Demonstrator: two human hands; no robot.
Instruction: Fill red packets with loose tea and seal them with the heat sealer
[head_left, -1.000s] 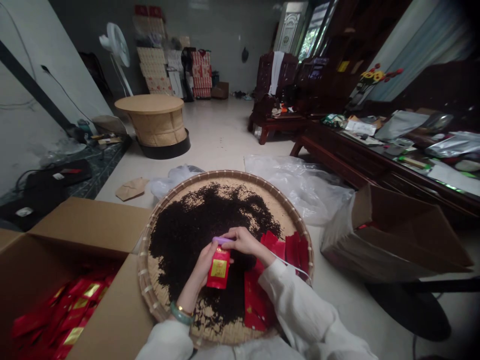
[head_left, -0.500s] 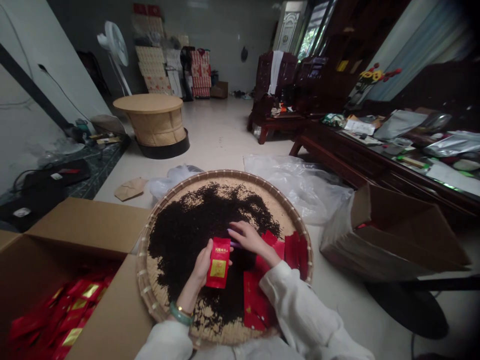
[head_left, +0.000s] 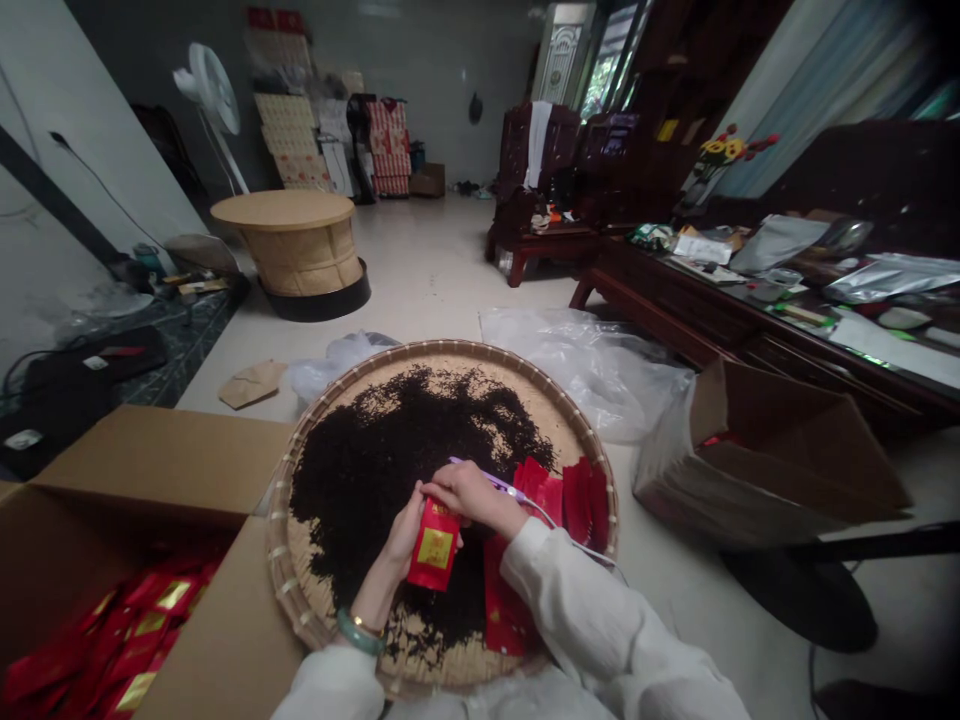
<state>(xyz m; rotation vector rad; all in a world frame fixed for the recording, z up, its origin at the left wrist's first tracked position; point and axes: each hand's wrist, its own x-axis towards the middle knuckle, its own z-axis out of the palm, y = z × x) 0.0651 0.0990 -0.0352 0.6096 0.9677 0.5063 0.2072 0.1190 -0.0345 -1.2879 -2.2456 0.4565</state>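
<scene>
A small red pouch (head_left: 433,555) with a gold label stands upright over the round woven tray (head_left: 281,560). My left hand (head_left: 405,530) is wrapped around its left side. At the pouch's top edge, the fingers of my right hand (head_left: 466,492) are closed and partly cover it. A slim purple tool (head_left: 499,483) with a white cord shows just behind my right hand; whether that hand touches it is hidden. Dark loose tea leaves (head_left: 360,465) cover much of the tray. Flat red pouches (head_left: 504,610) lie under my right forearm, beside more red pouches (head_left: 585,500) near the rim.
At left, an open carton (head_left: 202,610) contains several red pouches with gold labels. Another open box (head_left: 697,480) stands at right, near a black round base (head_left: 802,600). Clear plastic sheeting (head_left: 585,370) lies behind the tray. Beyond are a round wooden table (head_left: 285,210) and a cluttered dark table (head_left: 675,300).
My right hand has come down and left onto the pouch's top, its fingers closing there. The purple tool and cord now show more plainly. The view has shifted slightly.
</scene>
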